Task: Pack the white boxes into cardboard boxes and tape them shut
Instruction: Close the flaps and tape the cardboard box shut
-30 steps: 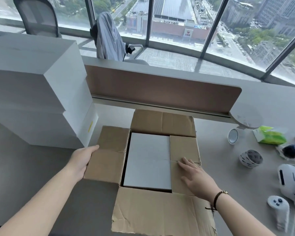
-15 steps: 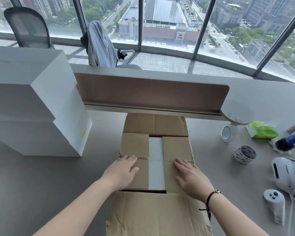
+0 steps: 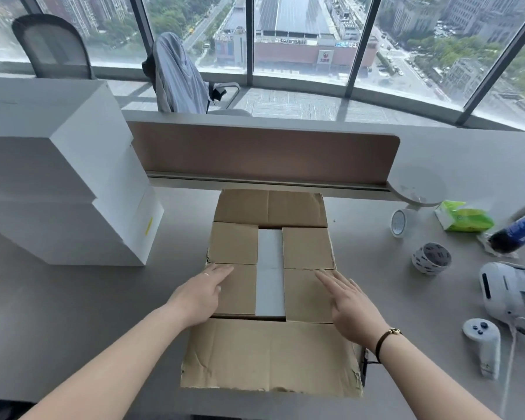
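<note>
Carton (image 3: 270, 353), brown cardboard, centre of frame on grey desk. Both side flaps folded flat inward; narrow gap between them shows a white box (image 3: 270, 274) inside. Far and near flaps lie open, near flap edge ragged. Stack of white boxes (image 3: 64, 177), three visible, upper left of frame. Tape rolls (image 3: 431, 257) at right.

One cardboard box (image 3: 270, 353), with four flaps: two folded in, two spread out. One white box (image 3: 269, 274) inside it. Three white boxes in the stack (image 3: 58, 177) at left. Two tape rolls: one clear (image 3: 399, 223), one printed (image 3: 432, 258). One green tissue pack (image 3: 462, 216). One bottle (image 3: 517, 233). One headset (image 3: 509, 294). One controller (image 3: 484, 345). Two office chairs, one bare (image 3: 53, 47) and one draped with cloth (image 3: 179, 77). Two hands, left (image 3: 199, 294) and right (image 3: 350, 304).
</note>
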The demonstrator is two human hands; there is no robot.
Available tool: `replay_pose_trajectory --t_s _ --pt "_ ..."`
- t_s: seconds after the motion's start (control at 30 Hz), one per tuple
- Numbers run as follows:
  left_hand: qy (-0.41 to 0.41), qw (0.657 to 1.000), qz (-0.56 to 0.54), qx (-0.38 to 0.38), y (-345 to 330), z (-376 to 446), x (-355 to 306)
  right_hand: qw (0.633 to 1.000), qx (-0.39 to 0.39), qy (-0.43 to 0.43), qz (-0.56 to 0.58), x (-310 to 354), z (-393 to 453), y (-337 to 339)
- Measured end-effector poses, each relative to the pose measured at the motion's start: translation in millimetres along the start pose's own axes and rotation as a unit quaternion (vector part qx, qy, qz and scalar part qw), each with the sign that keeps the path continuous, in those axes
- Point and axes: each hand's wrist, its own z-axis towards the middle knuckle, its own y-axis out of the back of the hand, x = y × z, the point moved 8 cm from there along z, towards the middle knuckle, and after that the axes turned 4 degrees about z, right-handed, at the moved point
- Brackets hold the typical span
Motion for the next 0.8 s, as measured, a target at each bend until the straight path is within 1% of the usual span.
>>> replay_pose_trajectory --t_s 0.07,0.13,0.2,0.27,0.33,0.43,0.47,0.53,0.57,0.63,0.7,0.8 --pt "-0.007 1.000 -0.014 -0.022 4 -14 14 1.000 0.013 0.014 -0.016 -14 -13 4" --pt "-0.012 0.999 -0.008 -0.034 8 -30 29 0.997 0.048 0.033 -0.050 -28 -26 4" --pt "-0.009 1.000 0.003 -0.025 9 -42 43 0.993 0.076 0.052 -0.078 -36 -38 3" --pt "-0.012 1.000 0.005 -0.003 7 -50 49 0.991 0.091 0.063 -0.075 -40 -46 0" --pt "-0.016 1.000 -0.015 0.011 6 -53 49 0.993 0.089 0.067 -0.031 -39 -50 -1" --pt "-0.005 0.998 -0.061 0.025 9 -52 46 0.992 0.068 0.035 0.103 -40 -50 3" --pt "0.005 0.995 -0.090 0.039 10 -51 46 0.986 0.050 0.019 0.160 -41 -48 5" --pt "0.020 0.983 -0.177 0.052 13 -49 41 0.960 0.009 -0.021 0.280 -45 -40 11" --pt "0.030 0.973 -0.224 0.037 16 -48 38 0.945 -0.009 -0.050 0.324 -48 -36 13" --pt "0.065 0.956 -0.285 -0.034 22 -42 41 0.927 -0.051 -0.101 0.359 -55 -27 16" --pt "0.113 0.938 -0.309 -0.106 21 -37 49 0.917 -0.078 -0.137 0.365 -60 -19 15" --pt "0.167 0.924 -0.309 -0.153 11 -24 59 0.910 -0.099 -0.174 0.362 -57 -10 13"
